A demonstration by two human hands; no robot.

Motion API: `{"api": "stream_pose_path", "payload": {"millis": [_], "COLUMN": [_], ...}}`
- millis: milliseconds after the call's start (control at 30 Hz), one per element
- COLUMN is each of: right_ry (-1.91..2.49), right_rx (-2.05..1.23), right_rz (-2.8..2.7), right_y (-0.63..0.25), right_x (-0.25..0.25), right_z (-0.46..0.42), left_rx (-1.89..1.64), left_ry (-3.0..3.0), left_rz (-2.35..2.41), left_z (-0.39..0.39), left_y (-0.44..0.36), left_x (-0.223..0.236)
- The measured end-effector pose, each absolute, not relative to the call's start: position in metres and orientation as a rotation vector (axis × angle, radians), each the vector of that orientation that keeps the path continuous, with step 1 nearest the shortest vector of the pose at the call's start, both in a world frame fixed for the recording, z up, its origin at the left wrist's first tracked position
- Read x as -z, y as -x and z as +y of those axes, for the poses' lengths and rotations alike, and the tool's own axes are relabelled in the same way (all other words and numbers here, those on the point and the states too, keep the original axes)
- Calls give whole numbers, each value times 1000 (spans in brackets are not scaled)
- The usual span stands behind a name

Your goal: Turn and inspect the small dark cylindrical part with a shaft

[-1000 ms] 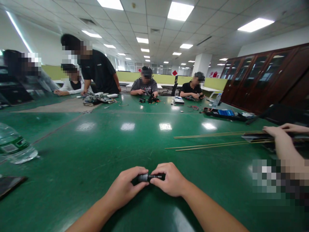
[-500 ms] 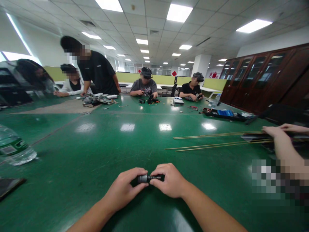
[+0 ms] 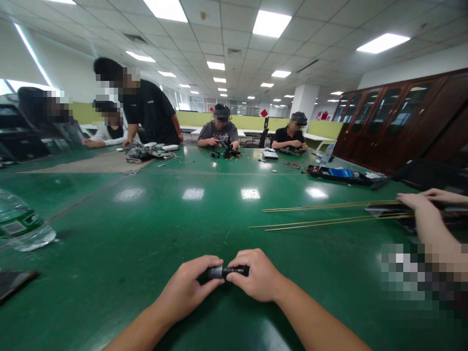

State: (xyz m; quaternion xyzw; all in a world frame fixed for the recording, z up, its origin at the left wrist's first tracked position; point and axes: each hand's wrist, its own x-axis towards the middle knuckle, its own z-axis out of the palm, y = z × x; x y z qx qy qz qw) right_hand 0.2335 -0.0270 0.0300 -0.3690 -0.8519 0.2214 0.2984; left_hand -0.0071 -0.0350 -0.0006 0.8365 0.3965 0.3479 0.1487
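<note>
Both my hands rest on the green table [image 3: 153,229] near its front edge and grip one small dark cylindrical part [image 3: 223,271] between them. My left hand [image 3: 188,287] is closed around the thicker grey end. My right hand [image 3: 258,275] pinches the thinner black end with thumb and fingers. The part lies level, pointing left to right. Most of it is hidden by my fingers.
A water bottle [image 3: 20,226] lies at the left, a dark phone [image 3: 14,282] near it. Thin brass rods [image 3: 321,219] lie at the right, where another person's hands [image 3: 420,202] rest. Several people sit at the far side with tools and parts [image 3: 149,150].
My hands and the part have stayed almost still; they sit slightly lower in the view as my head tilted a little.
</note>
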Motion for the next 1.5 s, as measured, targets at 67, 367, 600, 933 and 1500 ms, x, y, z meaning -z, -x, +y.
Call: {"api": "stream_pose_path", "payload": {"millis": [67,367,600,933,1500], "right_ry": [979,971,986,981,968], "right_rx": [-592,-579,-576,-579,-566], "right_rz": [-2265,-2264,-2258,-2252,-2259], "right_y": [-233,-234,-235,-235,-237], "right_x": [-30,-31,-31,-33,-30], "right_z": [-27,-27,-27,-27,-25], "left_rx": [-997,-963,-975,-965,-1009], "left_ry": [-2409,-2412,-2433,-2414,-2431], "left_rz": [1138,1147,1137,1158,1160], "left_z": [-35,-36,-35,-34,-33], "left_y": [7,8,9,11,12], "left_x": [1,1,1,4,6]}}
